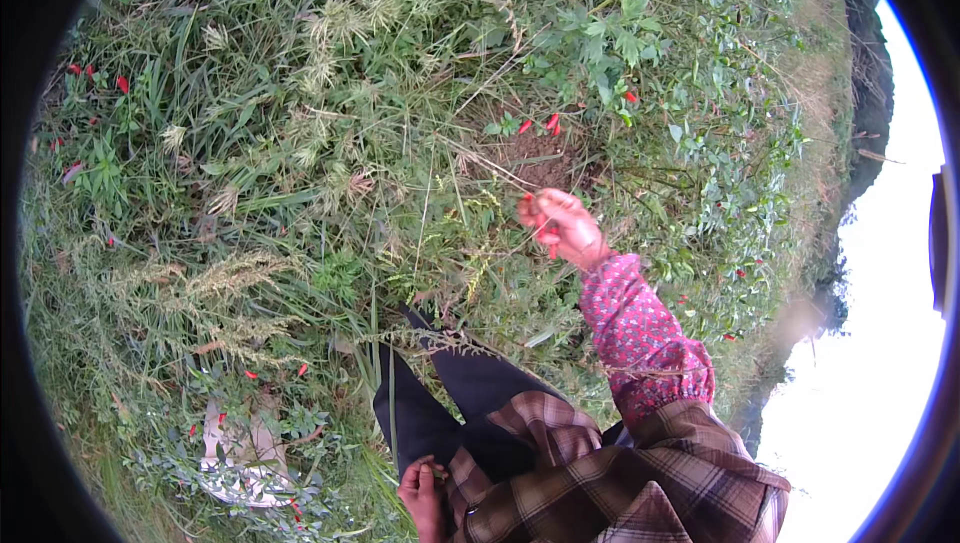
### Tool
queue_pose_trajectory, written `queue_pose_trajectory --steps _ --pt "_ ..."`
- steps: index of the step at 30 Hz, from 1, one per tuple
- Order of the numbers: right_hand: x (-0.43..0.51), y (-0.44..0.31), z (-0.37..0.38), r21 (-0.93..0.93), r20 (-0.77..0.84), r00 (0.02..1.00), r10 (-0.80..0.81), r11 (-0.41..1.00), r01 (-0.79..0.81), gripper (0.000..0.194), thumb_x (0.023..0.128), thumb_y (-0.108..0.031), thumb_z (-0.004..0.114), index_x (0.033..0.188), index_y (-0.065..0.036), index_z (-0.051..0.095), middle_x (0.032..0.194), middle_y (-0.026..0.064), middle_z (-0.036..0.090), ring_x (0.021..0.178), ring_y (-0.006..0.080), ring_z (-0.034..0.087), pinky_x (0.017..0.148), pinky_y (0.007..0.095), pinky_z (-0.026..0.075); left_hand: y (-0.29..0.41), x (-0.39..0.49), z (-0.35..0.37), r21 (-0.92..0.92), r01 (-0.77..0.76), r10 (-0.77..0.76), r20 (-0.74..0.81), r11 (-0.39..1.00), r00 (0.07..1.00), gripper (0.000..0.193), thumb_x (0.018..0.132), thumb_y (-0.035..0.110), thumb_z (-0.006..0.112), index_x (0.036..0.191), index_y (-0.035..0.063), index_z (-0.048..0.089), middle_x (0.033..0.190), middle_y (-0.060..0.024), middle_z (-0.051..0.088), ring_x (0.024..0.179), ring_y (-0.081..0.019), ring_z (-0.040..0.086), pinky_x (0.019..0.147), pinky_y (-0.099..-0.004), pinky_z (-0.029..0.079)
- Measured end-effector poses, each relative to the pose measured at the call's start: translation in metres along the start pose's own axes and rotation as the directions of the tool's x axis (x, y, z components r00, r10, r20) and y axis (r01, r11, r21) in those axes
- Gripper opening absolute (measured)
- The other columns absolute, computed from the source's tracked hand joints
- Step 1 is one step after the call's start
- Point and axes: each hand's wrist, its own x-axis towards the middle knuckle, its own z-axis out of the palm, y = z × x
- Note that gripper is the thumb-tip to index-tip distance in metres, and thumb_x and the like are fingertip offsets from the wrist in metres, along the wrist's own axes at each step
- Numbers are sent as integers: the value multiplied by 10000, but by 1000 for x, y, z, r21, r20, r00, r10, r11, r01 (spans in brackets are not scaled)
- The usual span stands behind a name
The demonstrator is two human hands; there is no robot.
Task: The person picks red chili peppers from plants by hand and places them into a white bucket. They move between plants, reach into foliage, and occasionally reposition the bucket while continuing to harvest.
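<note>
My right hand (566,226), in a pink floral sleeve cover (637,325), is closed around several red chili peppers (553,235). It is over the weeds, beside a patch of bare brown soil (544,157). Just beyond it, a few red chilies (553,123) show beside a small leafy plant. My left hand (422,490) is low, beside my plaid shirt (547,494) and dark trousers (465,385). Its fingers are curled, with a small green thing (438,472) between them that I cannot identify.
Tall grass and weeds (322,85) cover the ground. Chili plants with red fruit (123,84) stand at the left, and more leafy plants (697,168) grow at the right. A whitish sheet or sack (244,460) lies under leaves at the lower left. Dry stalks (495,168) cross near my right hand.
</note>
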Motion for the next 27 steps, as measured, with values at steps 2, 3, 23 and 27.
queue_pose_trajectory --steps 2,3,23,27 --pt "-17 -30 -22 100 -65 991 -115 988 121 135 856 -126 527 961 -40 529 701 10 490 564 65 421 397 152 274 -2 2 -1 8 44 -44 4 999 999 203 872 219 521 1011 87 585 702 2 567 545 -63 464 470 -191 367" --pt "-23 -43 -35 139 -25 984 -179 974 181 111 857 -124 521 935 -45 515 684 -11 447 570 62 397 384 149 254 -3 3 -2 -19 105 -105 2 994 994 203 873 213 515 1014 84 585 710 3 570 560 -64 468 484 -192 373" --pt "173 6 -120 -686 -475 652 -592 712 147 302 786 -332 626 812 -31 625 504 -33 464 410 67 383 394 235 300 33 17 34 199 169 -163 -44 965 986 195 841 234 532 904 63 602 763 -7 596 682 -99 525 626 -228 428" --pt "175 -12 -104 -555 -529 686 -500 815 166 314 805 -282 583 669 0 585 521 25 522 369 95 391 361 241 296 40 13 42 377 119 -88 -101 918 991 228 830 272 540 912 79 629 754 -8 610 679 -119 532 625 -259 444"
